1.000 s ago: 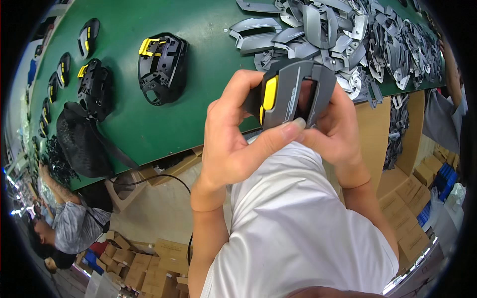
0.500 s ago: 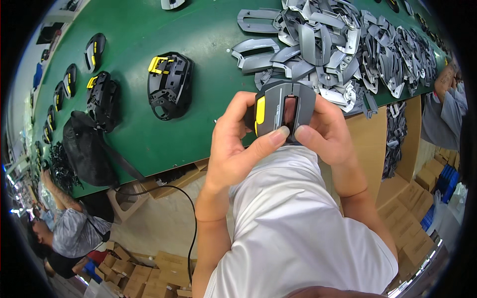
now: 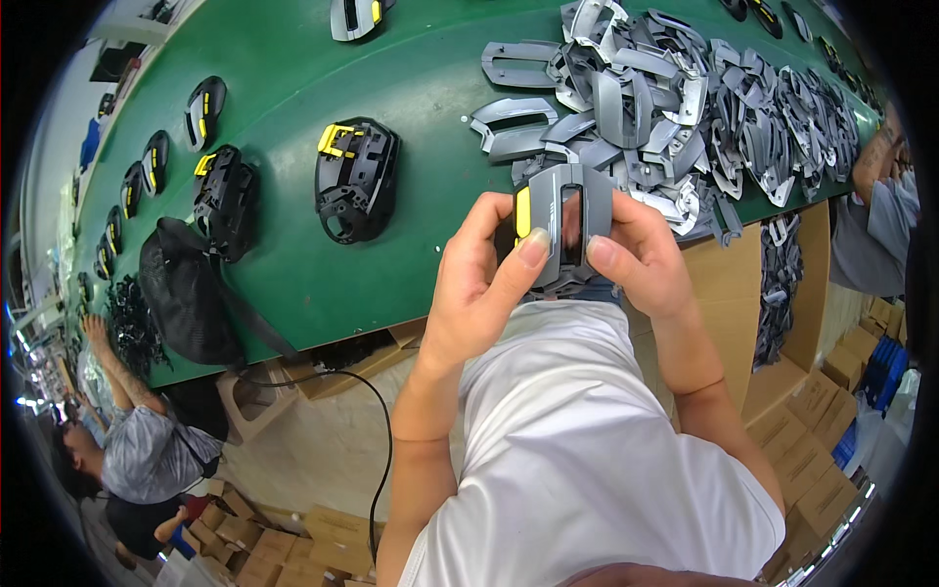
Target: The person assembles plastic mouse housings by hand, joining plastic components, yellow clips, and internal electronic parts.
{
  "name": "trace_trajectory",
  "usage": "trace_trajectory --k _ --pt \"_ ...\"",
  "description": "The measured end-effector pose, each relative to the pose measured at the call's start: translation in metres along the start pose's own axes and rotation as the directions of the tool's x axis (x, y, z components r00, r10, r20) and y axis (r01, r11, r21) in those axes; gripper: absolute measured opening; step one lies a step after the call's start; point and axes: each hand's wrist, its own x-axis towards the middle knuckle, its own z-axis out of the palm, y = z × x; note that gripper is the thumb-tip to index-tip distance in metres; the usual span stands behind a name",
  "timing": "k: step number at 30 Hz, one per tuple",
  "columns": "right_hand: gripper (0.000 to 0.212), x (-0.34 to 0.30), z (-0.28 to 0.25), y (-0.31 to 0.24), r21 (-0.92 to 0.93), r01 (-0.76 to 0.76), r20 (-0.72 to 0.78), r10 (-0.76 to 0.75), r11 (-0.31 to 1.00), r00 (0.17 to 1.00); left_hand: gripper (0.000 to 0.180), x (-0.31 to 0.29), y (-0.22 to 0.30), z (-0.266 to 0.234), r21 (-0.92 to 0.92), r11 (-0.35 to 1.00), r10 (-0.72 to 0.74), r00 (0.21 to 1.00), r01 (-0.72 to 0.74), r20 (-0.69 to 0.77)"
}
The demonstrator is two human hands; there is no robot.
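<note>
I can't see the underside of the grey mouse [image 3: 567, 210], nor the fingertips, thumbs aside, that the left hand [image 3: 476, 289] and right hand [image 3: 650, 274] tuck behind it, and the upper edge crops another mouse [image 3: 354, 20].

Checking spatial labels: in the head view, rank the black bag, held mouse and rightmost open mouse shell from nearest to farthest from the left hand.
1. Held mouse: touching the left hand.
2. Rightmost open mouse shell: left of that hand.
3. Black bag: farther left.
</note>
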Motion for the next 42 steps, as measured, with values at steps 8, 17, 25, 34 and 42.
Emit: trace_trajectory --k 8,17,25,34,42 --pt "0.045 0.001 0.002 0.006 0.119 0.021 0.006 -0.022 0.993 1.000 0.026 0.005 -0.003 -0.004 0.179 0.982 -0.055 0.997 0.065 -0.062" --pt "0.049 -0.005 0.001 0.003 0.054 0.024 -0.035 -0.022 0.998 0.999 0.024 0.001 0.003 0.004 0.411 0.907 0.130 0.989 -0.092 -0.066" --pt "0.030 -0.002 -0.001 -0.019 -0.769 0.504 0.276 -0.507 0.393 0.817 0.069 0.006 0.010 -0.008 -0.161 0.970 0.212 0.959 -0.182 0.191" --pt "0.038 0.007 0.016 -0.013 -0.659 0.469 -0.022 -0.638 0.588 0.769 0.033 0.001 0.017 0.000 -0.064 0.996 -0.064 0.994 0.058 -0.091" --pt "0.046 0.005 0.017 0.011 -0.126 0.161 -0.099 -0.174 0.979 0.980 0.041 0.005 0.010 0.006 -0.086 0.996 0.010 0.965 -0.034 -0.264"
